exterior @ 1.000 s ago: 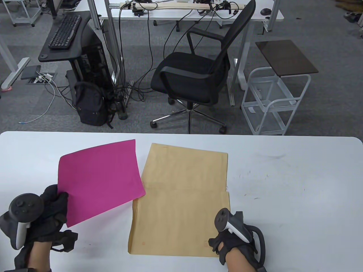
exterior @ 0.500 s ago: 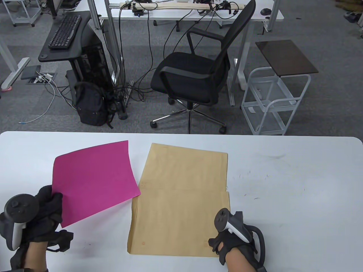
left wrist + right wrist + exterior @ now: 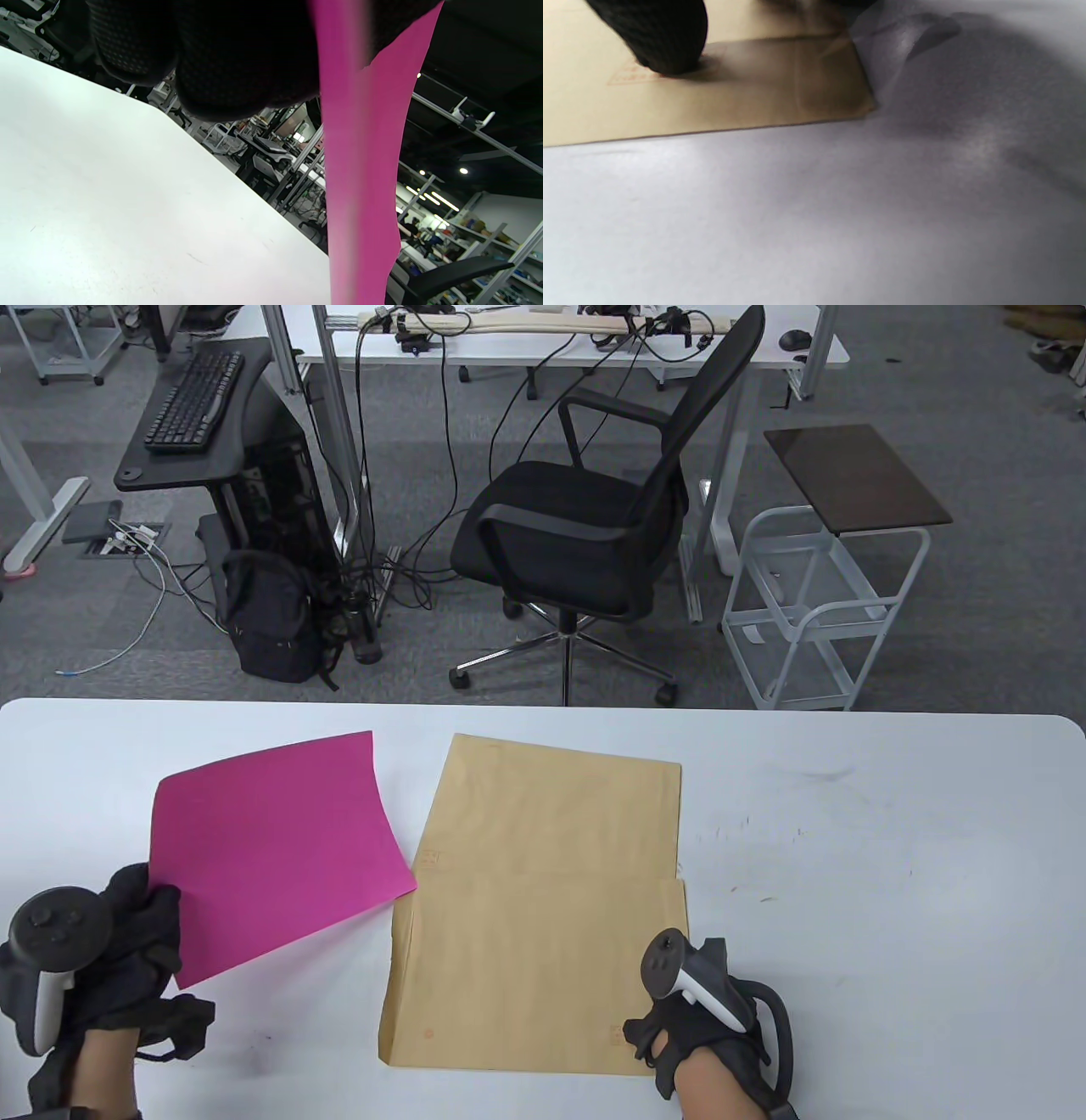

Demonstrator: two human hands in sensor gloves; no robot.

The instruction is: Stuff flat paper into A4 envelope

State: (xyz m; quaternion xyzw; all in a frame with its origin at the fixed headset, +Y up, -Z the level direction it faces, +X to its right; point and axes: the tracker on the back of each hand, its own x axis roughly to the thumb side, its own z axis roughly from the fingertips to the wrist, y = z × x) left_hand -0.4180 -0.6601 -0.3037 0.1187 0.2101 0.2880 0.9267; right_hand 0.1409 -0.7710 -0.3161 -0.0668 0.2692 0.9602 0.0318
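The pink paper (image 3: 271, 848) is held up off the white table (image 3: 891, 882) at the left, tilted, its near left corner pinched in the left hand (image 3: 119, 950); its far corner points away toward the table's back edge and its right corner hangs just over the left edge of the envelope. In the left wrist view the sheet (image 3: 360, 178) runs down the frame as a narrow pink band, with gloved fingers (image 3: 237, 55) closed on it at the top, so that hand is clamped on the paper.

The brown envelope (image 3: 543, 899) lies flat on the table just right of the paper, its long side running away from the person, the flap end open and spread out flat at the far side. The right hand (image 3: 704, 1027) rests on the envelope's near right corner. In the right wrist view one gloved fingertip (image 3: 666, 38) presses down on the envelope (image 3: 734, 101) beside a faint red stamp mark, close to the corner; how the other fingers lie I cannot tell.

Beyond the table stand a black office chair (image 3: 594, 534), a white trolley (image 3: 814, 602) to its right, and a black backpack (image 3: 271, 619) on the grey carpet at the left
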